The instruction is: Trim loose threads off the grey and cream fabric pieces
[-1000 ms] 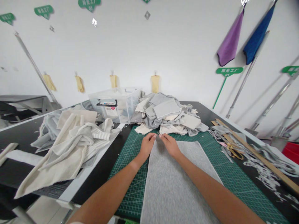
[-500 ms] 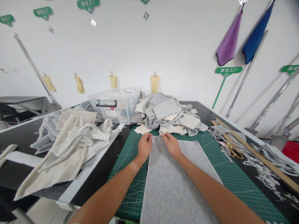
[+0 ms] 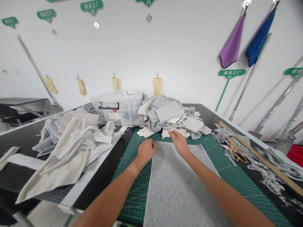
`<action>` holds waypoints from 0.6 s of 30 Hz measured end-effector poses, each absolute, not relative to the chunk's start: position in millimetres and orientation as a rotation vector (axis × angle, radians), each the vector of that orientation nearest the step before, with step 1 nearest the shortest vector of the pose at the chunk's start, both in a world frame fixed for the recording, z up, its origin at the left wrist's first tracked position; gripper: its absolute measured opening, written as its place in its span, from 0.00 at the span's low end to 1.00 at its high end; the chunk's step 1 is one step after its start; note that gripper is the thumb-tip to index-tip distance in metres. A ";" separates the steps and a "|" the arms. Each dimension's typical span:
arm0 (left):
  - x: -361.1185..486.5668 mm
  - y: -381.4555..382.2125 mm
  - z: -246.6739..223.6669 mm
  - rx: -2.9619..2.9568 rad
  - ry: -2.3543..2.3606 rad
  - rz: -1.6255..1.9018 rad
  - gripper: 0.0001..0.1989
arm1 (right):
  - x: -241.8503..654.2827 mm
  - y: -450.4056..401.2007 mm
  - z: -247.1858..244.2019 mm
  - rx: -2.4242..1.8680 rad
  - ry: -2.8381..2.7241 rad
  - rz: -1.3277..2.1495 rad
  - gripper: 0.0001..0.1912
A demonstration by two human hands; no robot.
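Observation:
A long grey fabric piece (image 3: 175, 183) with a pale edge lies lengthwise on the green cutting mat (image 3: 132, 179). My left hand (image 3: 146, 149) is closed at its far left corner, with the fingertips pinched on the fabric. Just past the far edge of the fabric, my right hand (image 3: 180, 142) has its fingertips pressed together, close to the cream scraps at the foot of the pile. Whatever lies between those fingertips is too small to make out. Beyond both hands rises a heap of grey and cream cloth pieces (image 3: 169, 112).
A clear plastic box (image 3: 129, 112) stands behind, left of the heap. Loose cream and grey fabrics (image 3: 68, 157) cover the left table. On the right lie gold-handled scissors (image 3: 238, 155), a wooden strip (image 3: 265, 160) and white trimmings (image 3: 272, 179). A red container (image 3: 295, 155) sits at the far right.
My right hand has moved right and slightly away from my left hand, off the fabric's far edge. My left hand stays at the corner, shifted slightly in view.

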State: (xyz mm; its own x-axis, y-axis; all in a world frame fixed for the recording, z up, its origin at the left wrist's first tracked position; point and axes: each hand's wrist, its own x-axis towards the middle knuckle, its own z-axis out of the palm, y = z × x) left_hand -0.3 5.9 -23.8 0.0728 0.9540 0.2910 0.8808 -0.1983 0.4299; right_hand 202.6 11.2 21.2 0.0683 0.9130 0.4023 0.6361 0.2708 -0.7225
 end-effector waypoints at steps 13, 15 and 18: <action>-8.1 -7.3 -9.3 2.234 1.825 0.495 0.09 | 383.7 -49.6 -8.7 -2.332 -1.644 0.099 0.23; -8.8 -13.6 -3.3 2.236 1.823 0.407 0.10 | 408.9 -59.4 -23.2 -2.385 -1.688 0.077 0.19; -10.0 -23.5 6.4 2.274 1.752 0.242 0.12 | 429.3 -69.8 -35.2 -2.387 -1.723 0.071 0.20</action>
